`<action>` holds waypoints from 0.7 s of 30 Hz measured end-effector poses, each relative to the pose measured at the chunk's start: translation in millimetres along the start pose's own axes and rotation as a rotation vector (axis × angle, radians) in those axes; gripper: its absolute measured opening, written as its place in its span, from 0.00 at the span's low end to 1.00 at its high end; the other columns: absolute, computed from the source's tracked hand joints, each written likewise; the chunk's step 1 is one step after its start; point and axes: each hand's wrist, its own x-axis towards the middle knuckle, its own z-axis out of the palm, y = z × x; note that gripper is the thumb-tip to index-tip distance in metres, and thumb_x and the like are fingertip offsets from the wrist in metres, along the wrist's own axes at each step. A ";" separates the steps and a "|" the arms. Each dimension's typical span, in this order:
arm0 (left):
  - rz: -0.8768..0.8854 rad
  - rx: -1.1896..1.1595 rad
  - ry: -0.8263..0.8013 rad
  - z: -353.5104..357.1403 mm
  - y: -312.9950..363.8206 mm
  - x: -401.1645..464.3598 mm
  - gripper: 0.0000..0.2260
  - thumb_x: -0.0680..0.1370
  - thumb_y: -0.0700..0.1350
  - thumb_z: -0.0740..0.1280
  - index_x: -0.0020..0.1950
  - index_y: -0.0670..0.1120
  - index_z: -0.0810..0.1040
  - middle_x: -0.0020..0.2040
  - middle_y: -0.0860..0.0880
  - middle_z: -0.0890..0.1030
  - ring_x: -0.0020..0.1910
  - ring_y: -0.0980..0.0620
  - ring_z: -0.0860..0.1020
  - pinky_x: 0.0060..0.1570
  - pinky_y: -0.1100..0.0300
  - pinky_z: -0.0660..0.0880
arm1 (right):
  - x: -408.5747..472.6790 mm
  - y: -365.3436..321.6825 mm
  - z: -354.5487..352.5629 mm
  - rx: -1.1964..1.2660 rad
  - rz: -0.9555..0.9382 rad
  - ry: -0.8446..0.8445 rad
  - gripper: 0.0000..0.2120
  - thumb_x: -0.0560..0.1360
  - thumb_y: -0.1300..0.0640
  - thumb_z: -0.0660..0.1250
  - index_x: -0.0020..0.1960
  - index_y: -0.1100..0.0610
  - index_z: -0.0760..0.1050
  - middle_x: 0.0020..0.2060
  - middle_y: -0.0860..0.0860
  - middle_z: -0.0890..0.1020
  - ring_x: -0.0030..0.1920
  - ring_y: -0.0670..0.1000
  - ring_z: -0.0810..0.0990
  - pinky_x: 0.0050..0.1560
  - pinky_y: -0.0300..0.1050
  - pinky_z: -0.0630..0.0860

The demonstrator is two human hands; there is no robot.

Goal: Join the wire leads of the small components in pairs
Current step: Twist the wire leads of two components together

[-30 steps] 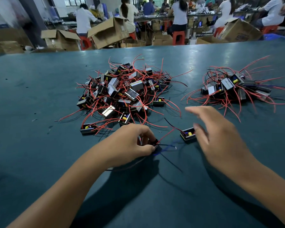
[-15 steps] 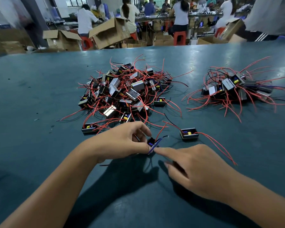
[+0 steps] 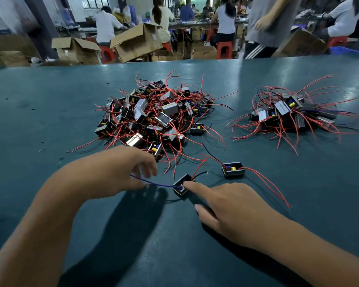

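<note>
A small black component [image 3: 182, 184] lies on the teal table [image 3: 50, 112] in front of me. The straight index finger of my right hand [image 3: 226, 206] presses on it. From it a blue lead [image 3: 160, 184] stretches left to my left hand [image 3: 120, 172], which pinches the lead's end; that hand is blurred. A short black lead pokes out of the component to the right. Just right of it sits a second component [image 3: 233, 169] with two long red leads trailing toward me.
A big heap of components with red leads [image 3: 153, 117] lies behind my left hand. A smaller heap [image 3: 286, 112] sits at the right. Beyond the table's far edge are cardboard boxes [image 3: 137, 42], red stools and several seated and standing people.
My left hand has let go of the component and pulled its blue lead out to the left. My right index finger has come onto the component. A person has walked in behind the table.
</note>
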 end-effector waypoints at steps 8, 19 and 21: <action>0.499 0.076 0.800 10.1 125.7 -23.6 0.11 0.75 0.41 0.60 0.52 0.48 0.80 0.51 0.44 0.81 0.48 0.45 0.77 0.52 0.48 0.73 | 3.5 0.3 3.7 -0.021 -0.016 -0.135 0.05 0.78 0.48 0.59 0.52 0.47 0.68 0.44 0.55 0.82 0.44 0.61 0.81 0.39 0.48 0.71; -0.114 -0.571 0.707 69.9 86.8 32.4 0.11 0.77 0.35 0.61 0.41 0.51 0.72 0.35 0.54 0.75 0.35 0.57 0.73 0.34 0.67 0.68 | 2.1 -10.0 6.8 0.014 -0.015 -0.015 0.17 0.81 0.43 0.52 0.64 0.45 0.48 0.45 0.53 0.81 0.42 0.61 0.80 0.34 0.50 0.64; -0.161 -0.512 0.637 72.4 77.5 42.5 0.09 0.77 0.37 0.61 0.44 0.51 0.72 0.38 0.55 0.76 0.38 0.58 0.74 0.36 0.68 0.67 | 1.7 -8.0 7.1 0.018 -0.030 0.018 0.19 0.80 0.43 0.51 0.67 0.48 0.52 0.46 0.53 0.81 0.43 0.61 0.80 0.35 0.51 0.66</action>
